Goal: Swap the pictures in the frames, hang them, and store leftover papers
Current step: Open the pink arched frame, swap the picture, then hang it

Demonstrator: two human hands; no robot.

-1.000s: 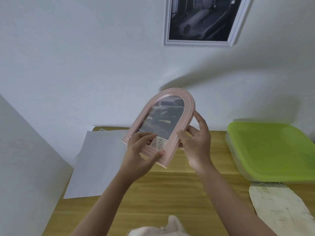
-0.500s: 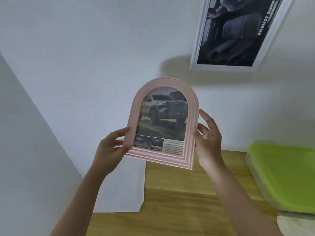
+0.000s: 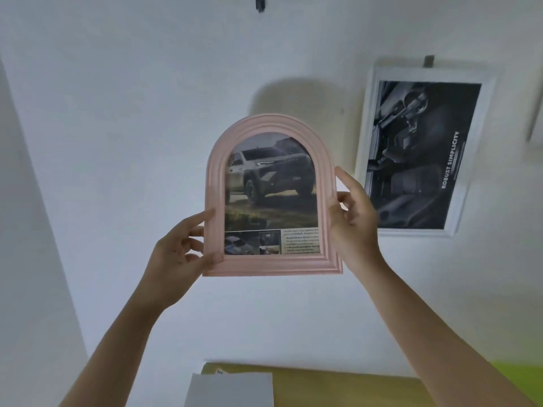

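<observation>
I hold the pink arched plastic picture frame (image 3: pixel 271 198) upright in front of the white wall, well above the table, with a printed picture of a silver pickup truck (image 3: pixel 270 174) showing through its front. My left hand (image 3: pixel 176 257) grasps the lower left edge, thumb on the front moulding near the bottom corner and fingers (image 3: pixel 202 217) reaching onto the side. My right hand (image 3: pixel 354 214) grips the right edge about halfway up, fingers curled round behind it.

High on the wall, up and to the left of the frame's arch, sits a small dark hook (image 3: pixel 260 4), well apart from the frame. I judge that is where this frame should hang. To do it well I should keep the frame level, raise it with both hands, and bring its back close to the wall so the hanger behind, which I cannot see, catches the hook. I should not loosen either grip until I feel the weight taken.

To the right a white rectangular frame with a dark car-interior print (image 3: pixel 417 151) already hangs from its own peg (image 3: pixel 429 60). Below, at the bottom of the view, lie a sheet of white paper (image 3: pixel 232 389) on the wooden tabletop (image 3: pixel 338 386) and a sliver of something lime green (image 3: pixel 520 374).
</observation>
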